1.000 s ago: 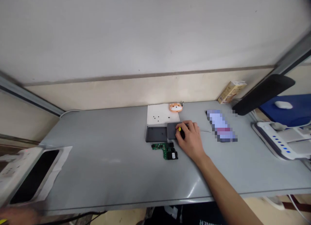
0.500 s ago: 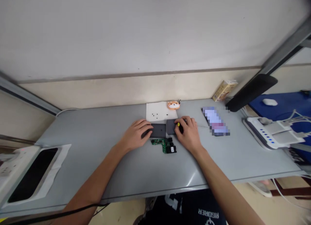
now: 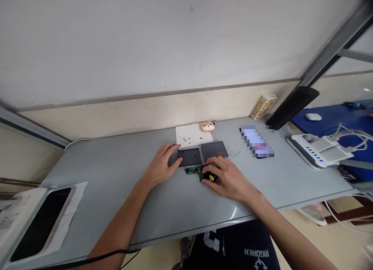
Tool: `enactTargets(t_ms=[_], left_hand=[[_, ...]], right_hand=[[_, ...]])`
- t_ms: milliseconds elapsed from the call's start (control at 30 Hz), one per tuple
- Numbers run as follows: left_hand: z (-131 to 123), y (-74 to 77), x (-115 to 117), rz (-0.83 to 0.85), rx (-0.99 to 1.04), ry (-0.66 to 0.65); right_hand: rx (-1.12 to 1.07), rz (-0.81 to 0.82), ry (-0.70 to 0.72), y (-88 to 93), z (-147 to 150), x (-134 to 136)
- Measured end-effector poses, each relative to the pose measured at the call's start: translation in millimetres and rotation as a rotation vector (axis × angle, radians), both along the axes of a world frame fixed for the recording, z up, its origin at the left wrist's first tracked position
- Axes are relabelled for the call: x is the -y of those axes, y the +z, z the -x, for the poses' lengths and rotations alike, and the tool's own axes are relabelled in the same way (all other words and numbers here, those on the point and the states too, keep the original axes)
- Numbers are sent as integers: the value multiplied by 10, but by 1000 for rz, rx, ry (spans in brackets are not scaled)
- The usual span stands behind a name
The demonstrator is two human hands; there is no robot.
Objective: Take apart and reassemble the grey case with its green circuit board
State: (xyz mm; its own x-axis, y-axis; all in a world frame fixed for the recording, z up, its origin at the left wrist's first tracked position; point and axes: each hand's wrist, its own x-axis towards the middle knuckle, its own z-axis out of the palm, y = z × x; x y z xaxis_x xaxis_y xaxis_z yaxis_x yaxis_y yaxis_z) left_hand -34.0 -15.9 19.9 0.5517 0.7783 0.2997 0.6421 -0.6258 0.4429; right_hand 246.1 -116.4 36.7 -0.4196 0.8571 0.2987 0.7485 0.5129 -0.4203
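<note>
My left hand (image 3: 162, 167) rests on the grey table (image 3: 116, 176), its fingers touching the left end of a dark grey case half (image 3: 190, 156). A second dark grey case half (image 3: 215, 149) lies just right of it. My right hand (image 3: 229, 178) lies over the right end of a green circuit board (image 3: 194, 170) and holds a small tool with a yellow tip (image 3: 211, 178). Behind the case halves lies a white paper sheet (image 3: 192, 135) with several small black screws on it. An orange animal-shaped trinket (image 3: 207, 126) sits at the sheet's right corner.
A phone with a blurred screen (image 3: 257, 142) lies to the right. A small carton (image 3: 263, 106) and a black monitor (image 3: 293, 105) stand at the back right. A white hub with cables (image 3: 317, 154) is at the right edge. A dark tray on white wrap (image 3: 40, 213) is at the left.
My left hand came in and settled on the left case half. My right hand moved from the right case half toward me onto the circuit board, uncovering that case half.
</note>
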Motion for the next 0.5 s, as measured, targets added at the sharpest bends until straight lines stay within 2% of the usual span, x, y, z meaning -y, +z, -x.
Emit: enactTargets(t_ms=[100, 267, 400, 500], left_hand=[[34, -15, -23, 45, -12, -11], [105, 8, -54, 129, -28, -34], [137, 26, -74, 175, -35, -37], [132, 18, -87, 202, -18, -35]], right_hand=[[45, 37, 48, -40, 19, 146], [91, 84, 60, -59, -65, 158], [68, 126, 146, 51, -131, 81], [29, 81, 159, 200, -150, -145]])
